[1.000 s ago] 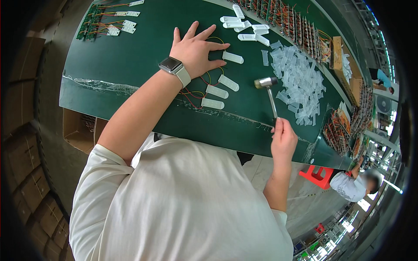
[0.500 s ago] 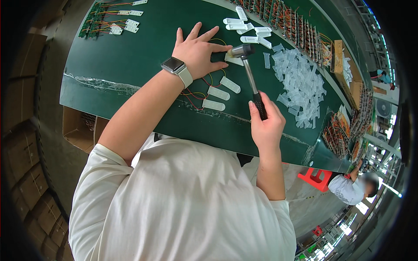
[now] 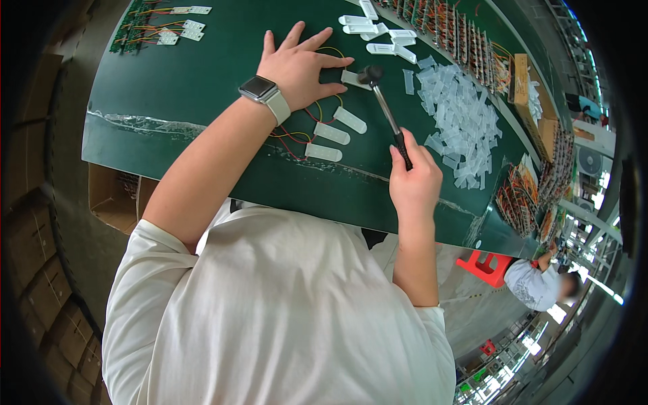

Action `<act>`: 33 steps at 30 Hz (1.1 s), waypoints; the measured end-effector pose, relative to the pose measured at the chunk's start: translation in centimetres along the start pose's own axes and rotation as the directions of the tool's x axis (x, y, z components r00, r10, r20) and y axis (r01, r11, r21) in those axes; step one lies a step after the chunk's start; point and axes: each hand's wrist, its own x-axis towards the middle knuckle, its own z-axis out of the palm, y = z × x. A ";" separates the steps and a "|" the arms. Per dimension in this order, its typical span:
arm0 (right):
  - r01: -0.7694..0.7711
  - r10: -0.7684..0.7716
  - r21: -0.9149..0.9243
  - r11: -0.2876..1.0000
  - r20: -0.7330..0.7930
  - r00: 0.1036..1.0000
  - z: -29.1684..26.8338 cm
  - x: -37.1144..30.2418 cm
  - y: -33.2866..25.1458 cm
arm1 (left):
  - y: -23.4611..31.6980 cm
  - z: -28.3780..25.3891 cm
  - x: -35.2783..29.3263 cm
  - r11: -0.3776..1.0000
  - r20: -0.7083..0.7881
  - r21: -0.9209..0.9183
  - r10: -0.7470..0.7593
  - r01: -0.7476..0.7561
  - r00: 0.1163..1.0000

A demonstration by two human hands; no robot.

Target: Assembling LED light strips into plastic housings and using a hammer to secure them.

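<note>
My left hand (image 3: 293,71) lies on the green table with its fingers spread, a watch on its wrist. Its index fingertip and thumb are near a white rounded strip (image 3: 354,79) with thin wires. My right hand (image 3: 416,172) is closed round the black grip of a small mallet (image 3: 387,111). The mallet's dark head is over or beside the right end of that strip; whether they touch I cannot tell. Nearer to me lie three similar wired strips: an upper one (image 3: 350,120), a middle one (image 3: 331,133) and a lower one (image 3: 323,152). Their wires run toward my left forearm.
White plastic casings (image 3: 378,32) lie beyond the mallet. A heap of translucent pieces (image 3: 462,125) spreads to its right. Wired circuit boards (image 3: 138,27) sit at the far left, with more (image 3: 520,202) at the right. A person (image 3: 536,283) sits beyond a red stool (image 3: 482,268).
The mallet's head has turned and shifted slightly rightward off the strip, uncovering more of it. My left hand stays spread in place. The whole view has shifted a little.
</note>
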 end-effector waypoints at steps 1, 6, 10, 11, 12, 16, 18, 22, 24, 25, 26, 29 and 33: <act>-0.062 0.068 -0.064 0.996 0.094 0.993 0.0 -0.1 0.2 | -0.2 0.0 0.1 1.000 0.000 0.019 -0.002 0.002 1.000; 0.058 -0.044 0.069 0.996 -0.189 0.981 -0.4 -0.4 0.6 | 0.0 0.0 0.1 1.000 0.017 0.021 0.000 0.000 1.000; -0.058 0.061 -0.083 0.995 0.035 0.998 -0.8 -0.7 0.5 | -0.1 0.2 -0.1 0.999 0.020 0.042 0.002 -0.003 1.000; -0.018 0.017 -0.035 0.999 -0.039 0.999 -0.5 -0.8 0.6 | 0.0 0.1 0.0 0.999 0.028 0.047 0.000 -0.001 1.000; 0.025 -0.024 0.010 1.000 -0.115 0.993 -0.4 -0.8 0.7 | 0.0 0.0 0.3 0.999 0.029 0.037 0.001 -0.002 1.000; -0.116 0.118 -0.028 0.993 0.069 0.991 -0.2 -0.6 1.0 | -0.1 0.1 0.2 1.000 0.010 0.023 0.013 -0.014 1.000; -0.115 0.116 -0.013 0.993 0.018 0.993 -0.2 -1.4 1.9 | -0.1 0.0 0.1 1.000 0.001 0.010 0.019 -0.019 1.000; -0.096 0.093 -0.018 0.995 -0.115 0.989 0.3 -1.6 2.4 | -0.2 -0.3 0.2 0.986 -0.094 -0.162 0.015 -0.030 0.995; -0.016 0.011 -0.028 0.999 -0.170 0.985 0.3 -1.9 2.5 | -0.9 -0.9 0.2 0.968 -0.210 -0.240 0.020 -0.071 0.978; -0.019 0.016 -0.015 1.000 -0.170 0.985 0.0 -2.2 2.5 | -1.2 -1.5 -0.1 0.940 -0.314 -0.319 0.015 -0.120 0.949; 0.019 -0.009 0.042 0.999 -0.242 0.970 -0.4 -2.5 2.4 | -1.6 -2.3 -0.4 0.942 -0.398 -0.272 0.075 -0.196 0.914; 0.007 0.063 0.195 0.981 -0.351 0.934 -1.2 -3.6 3.7 | -2.6 -4.8 -2.4 0.957 -0.189 -0.291 -0.063 0.006 0.980; 0.079 -0.018 0.137 0.987 -0.401 0.916 -1.7 -3.8 5.4 | -4.1 -5.2 -4.9 0.915 0.122 -0.210 -0.325 0.344 0.938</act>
